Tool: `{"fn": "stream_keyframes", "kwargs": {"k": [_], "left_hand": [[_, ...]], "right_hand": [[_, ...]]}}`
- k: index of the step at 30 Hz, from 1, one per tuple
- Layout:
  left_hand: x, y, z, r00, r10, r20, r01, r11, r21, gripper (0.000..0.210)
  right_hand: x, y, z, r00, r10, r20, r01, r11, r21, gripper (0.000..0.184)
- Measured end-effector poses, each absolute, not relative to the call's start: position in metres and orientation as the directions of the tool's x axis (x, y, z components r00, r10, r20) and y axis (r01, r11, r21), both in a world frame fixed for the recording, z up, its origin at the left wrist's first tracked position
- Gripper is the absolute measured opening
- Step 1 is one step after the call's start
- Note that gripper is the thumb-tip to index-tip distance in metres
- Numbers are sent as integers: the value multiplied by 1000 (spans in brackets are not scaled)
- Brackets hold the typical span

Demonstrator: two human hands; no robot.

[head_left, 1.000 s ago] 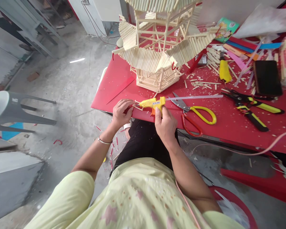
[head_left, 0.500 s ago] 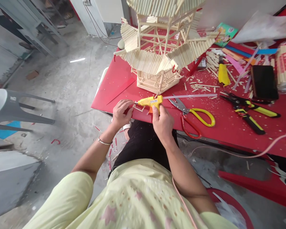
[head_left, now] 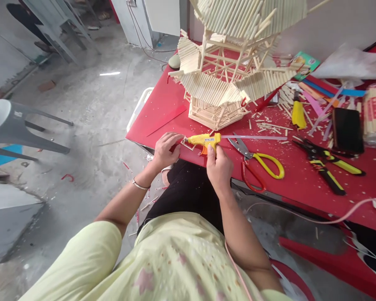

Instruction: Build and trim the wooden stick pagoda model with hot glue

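My right hand (head_left: 218, 167) is wrapped round the grip of a yellow glue gun (head_left: 203, 139) with an orange trigger. A long clear glue stick (head_left: 253, 137) juts from its back end. The nozzle points left, right by the fingertips of my left hand (head_left: 167, 149). Those fingers are closed on a small frame of thin wooden sticks (head_left: 190, 146), partly hidden beneath the gun. Just beyond both hands stands a tiered pagoda model (head_left: 219, 92) built of pale sticks, its roofs tilted outward.
Scissors (head_left: 247, 155) with one yellow and one red handle lie right of my hands on the red table (head_left: 163, 100). Farther right are pliers (head_left: 324, 163), a phone (head_left: 347, 130), a yellow-handled tool (head_left: 298, 115) and scattered stick pieces. A grey stool (head_left: 25, 121) stands at left.
The whole view has shifted, so the table and model sit a little lower and mostly farther right. Both hands keep their holds, with the nozzle still by my left fingertips.
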State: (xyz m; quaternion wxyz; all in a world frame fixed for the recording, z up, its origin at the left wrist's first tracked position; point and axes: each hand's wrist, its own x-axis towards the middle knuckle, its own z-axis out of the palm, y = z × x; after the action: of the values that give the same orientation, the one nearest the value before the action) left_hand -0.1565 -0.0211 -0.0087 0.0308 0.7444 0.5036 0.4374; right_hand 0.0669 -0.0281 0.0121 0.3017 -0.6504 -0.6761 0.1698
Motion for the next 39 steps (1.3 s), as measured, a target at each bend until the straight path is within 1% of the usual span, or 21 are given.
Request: {"fn": "stream_keyframes", "kwargs": {"k": [4, 11, 16, 21, 29, 35, 39], "left_hand": [[-156, -22, -7, 104, 808, 580, 733, -456, 505, 34], [-155, -22, -6, 101, 817, 567, 738, -444, 508, 33], [-155, -22, -6, 108, 798, 593, 728, -469, 499, 33], [-155, -22, -7, 104, 819, 564, 746, -439, 500, 34], [-155, -22, -7, 111, 806, 582, 725, -466, 507, 32], [-156, -22, -9, 123, 785, 607, 729, -486, 481, 33], [-155, -22, -8, 123, 802, 585, 730, -472, 494, 34]], "right_hand": [[67, -27, 13, 27, 986, 167, 778, 84, -622, 71], [67, -27, 13, 34, 984, 175, 776, 84, -626, 71], [67, -28, 12, 32, 984, 173, 768, 87, -634, 71], [67, -28, 11, 35, 984, 176, 760, 88, -644, 70], [68, -28, 12, 29, 985, 169, 767, 87, -635, 65], [68, -29, 13, 18, 984, 176, 769, 99, -632, 66], [68, -29, 15, 20, 985, 172, 777, 93, -623, 65]]}}
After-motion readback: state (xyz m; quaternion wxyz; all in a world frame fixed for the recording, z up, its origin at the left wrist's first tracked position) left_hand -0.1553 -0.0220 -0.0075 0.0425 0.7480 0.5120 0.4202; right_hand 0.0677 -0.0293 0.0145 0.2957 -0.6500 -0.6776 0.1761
